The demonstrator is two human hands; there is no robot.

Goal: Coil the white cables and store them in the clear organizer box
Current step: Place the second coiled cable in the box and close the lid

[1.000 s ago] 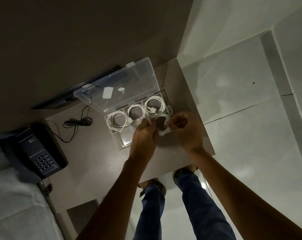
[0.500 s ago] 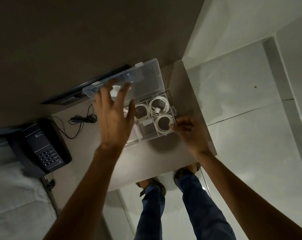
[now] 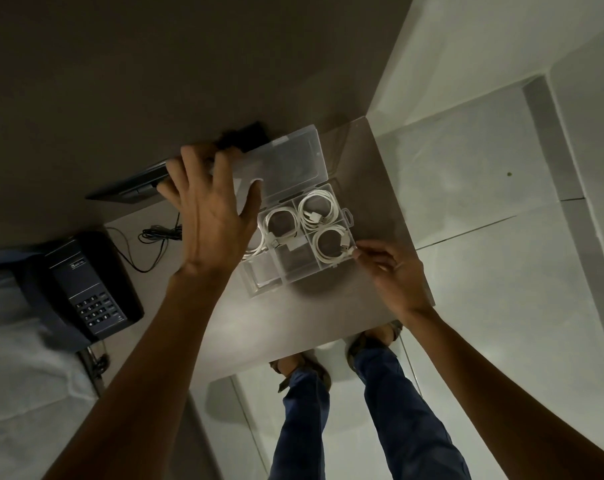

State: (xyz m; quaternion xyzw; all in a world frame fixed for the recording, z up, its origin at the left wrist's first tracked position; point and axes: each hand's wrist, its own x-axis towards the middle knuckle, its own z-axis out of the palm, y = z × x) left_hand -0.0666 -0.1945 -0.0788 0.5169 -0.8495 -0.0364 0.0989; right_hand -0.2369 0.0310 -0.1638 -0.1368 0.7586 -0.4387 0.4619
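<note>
The clear organizer box sits on the brown table with its lid standing open at the far side. Coiled white cables lie in its compartments: one at the far right, one at the near right, one in the middle, and another mostly hidden under my left hand. My left hand spreads over the lid's left part, fingers hooked over its far edge and thumb on its inner face. My right hand touches the box's near right corner with its fingertips.
A dark desk phone sits at the table's left, with a bundled black cord behind it. A dark flat device lies against the wall. White bedding is at the left. The table's near edge ends above my feet.
My left hand left the near right compartment and rose to the lid, now grasping its far edge. The lid has tilted a little toward the box. My right hand stays at the box's corner.
</note>
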